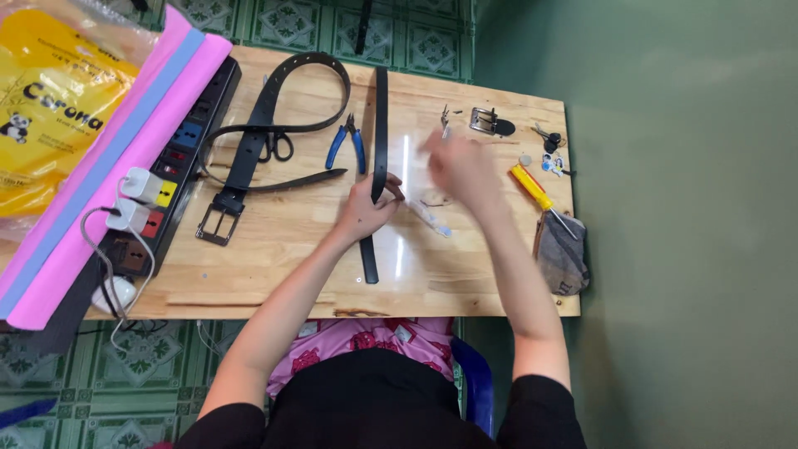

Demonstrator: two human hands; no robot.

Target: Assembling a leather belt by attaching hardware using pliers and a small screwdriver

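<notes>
Left hand [366, 208] grip clenched around black belt strap [379, 141] lying lengthwise mid-surface [274, 274]; right hand [461, 170] motion-blurred just beside it, grip state cannot be told; blue-handled pliers [347, 143] left of strap, yellow screwdriver [536, 193] to right.

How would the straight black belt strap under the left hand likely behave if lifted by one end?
The black belt strap would probably droop, since the buckled belt beside it curls in loops. It looks thin and flat, so likely light and unlikely to roll.
</notes>
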